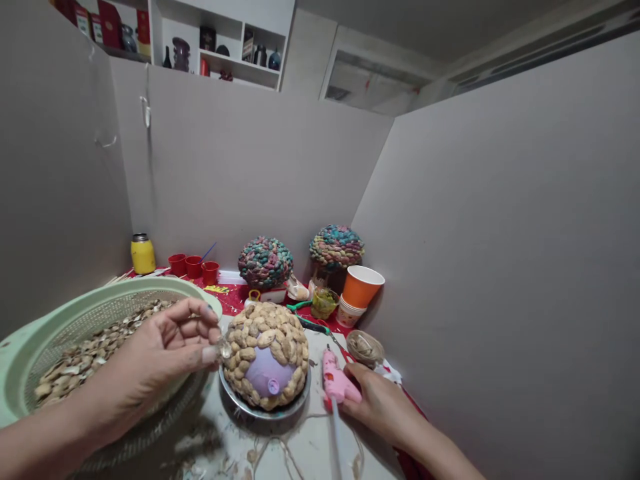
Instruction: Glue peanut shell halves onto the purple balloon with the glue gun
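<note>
My left hand pinches a small pale peanut shell between thumb and fingers, at the left side of the peanut-covered ball. That ball is a lilac balloon coated in peanut shells, with a bare patch and its knot facing me. It rests in a round metal bowl. To the right of the bowl, my right hand is closed around a pink glue gun, nozzle pointing away from me. A long translucent glue stick protrudes from its rear.
A green basket of peanut shells stands at left. Behind are two colourful shell-covered balls, red cups, a yellow bottle, paper cups, scissors and a twine roll. Grey partitions enclose the table.
</note>
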`<state>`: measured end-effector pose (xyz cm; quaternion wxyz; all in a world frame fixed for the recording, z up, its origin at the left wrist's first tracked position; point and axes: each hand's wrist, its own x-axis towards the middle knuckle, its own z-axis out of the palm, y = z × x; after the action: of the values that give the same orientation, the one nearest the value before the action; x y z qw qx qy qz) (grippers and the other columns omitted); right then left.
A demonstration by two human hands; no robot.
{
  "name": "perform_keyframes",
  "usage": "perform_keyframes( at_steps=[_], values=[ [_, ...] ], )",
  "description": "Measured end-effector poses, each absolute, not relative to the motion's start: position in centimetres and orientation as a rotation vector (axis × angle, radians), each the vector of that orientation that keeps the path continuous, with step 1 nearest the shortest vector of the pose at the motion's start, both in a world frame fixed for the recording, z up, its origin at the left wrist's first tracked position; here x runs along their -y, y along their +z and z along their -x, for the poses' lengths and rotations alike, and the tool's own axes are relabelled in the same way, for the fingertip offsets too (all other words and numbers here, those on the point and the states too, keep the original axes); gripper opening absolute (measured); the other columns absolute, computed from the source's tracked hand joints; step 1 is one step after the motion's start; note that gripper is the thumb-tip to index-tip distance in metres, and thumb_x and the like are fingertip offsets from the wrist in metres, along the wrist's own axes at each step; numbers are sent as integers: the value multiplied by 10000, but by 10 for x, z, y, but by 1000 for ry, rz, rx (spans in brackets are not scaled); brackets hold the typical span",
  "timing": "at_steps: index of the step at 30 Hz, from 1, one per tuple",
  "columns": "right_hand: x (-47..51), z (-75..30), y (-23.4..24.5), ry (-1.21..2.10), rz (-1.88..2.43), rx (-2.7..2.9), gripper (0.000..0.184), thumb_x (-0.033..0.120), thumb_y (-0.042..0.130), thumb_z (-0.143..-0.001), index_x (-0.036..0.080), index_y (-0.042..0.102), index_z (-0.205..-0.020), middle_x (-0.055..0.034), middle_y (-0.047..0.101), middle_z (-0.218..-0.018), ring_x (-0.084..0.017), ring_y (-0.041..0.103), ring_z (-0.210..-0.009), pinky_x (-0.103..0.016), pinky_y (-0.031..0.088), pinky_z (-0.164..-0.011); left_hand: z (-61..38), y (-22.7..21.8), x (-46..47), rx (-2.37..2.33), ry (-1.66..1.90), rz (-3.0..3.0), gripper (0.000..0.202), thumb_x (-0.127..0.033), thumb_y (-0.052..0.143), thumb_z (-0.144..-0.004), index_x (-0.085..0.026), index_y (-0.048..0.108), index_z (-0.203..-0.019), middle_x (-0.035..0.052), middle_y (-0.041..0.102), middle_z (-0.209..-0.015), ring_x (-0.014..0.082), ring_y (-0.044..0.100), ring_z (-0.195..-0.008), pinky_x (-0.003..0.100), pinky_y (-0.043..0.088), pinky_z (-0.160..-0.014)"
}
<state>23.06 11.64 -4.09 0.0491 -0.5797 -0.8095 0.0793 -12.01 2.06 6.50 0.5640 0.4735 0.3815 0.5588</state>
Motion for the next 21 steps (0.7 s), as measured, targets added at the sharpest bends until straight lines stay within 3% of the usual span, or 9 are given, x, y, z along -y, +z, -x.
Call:
perform_keyframes(
  at_steps=[4, 9, 12, 16, 21],
  values=[
    [-114, -235, -43, 327, 1743, 2508, 238, 364, 620, -801, 181, 626, -953, -98, 689, -943, -272, 651, -848, -312, 427, -688, 116, 68, -36, -917, 1271, -1134, 284, -144, 826, -689, -192, 619, -877, -26, 648, -786, 92, 577, -732, 194, 478, -671],
    [-106, -235, -14, 284, 1620, 2479, 328, 413, 544, -875, 199, 604, -1117, -116, 639, -1147, -284, 614, -1036, -367, 461, -843, 111, 70, -51, -953, 1217, -1171, 270, -116, 789, -682, -170, 603, -871, -32, 654, -738, 79, 562, -681, 196, 440, -641],
    [-103, -217, 10, 230, 1342, 2318, 309, 452, 477, -934, 203, 613, -1056, -110, 646, -1053, -278, 618, -951, -395, 476, -805, 110, 70, -58, -1003, 1188, -1267, 279, -115, 767, -688, -173, 586, -893, -30, 665, -763, 85, 575, -700, 208, 435, -660],
    [-106, -178, 29, 313, 969, 2183, 234, 406, 522, -960, 223, 606, -1081, -74, 633, -1088, -241, 596, -1011, -376, 462, -875, 102, 69, -69, -1016, 1186, -1484, 257, -148, 731, -705, -175, 564, -898, -13, 655, -800, 111, 590, -710, 252, 467, -669],
    [-121, -140, 28, 398, 793, 2072, 226, 351, 522, -969, 199, 594, -1119, -92, 593, -1181, -240, 536, -1133, -391, 422, -985, 95, 65, -78, -1070, 1241, -2090, 68, -126, 602, -806, -172, 585, -852, -3, 632, -775, 129, 605, -716, 265, 506, -667]
  ],
)
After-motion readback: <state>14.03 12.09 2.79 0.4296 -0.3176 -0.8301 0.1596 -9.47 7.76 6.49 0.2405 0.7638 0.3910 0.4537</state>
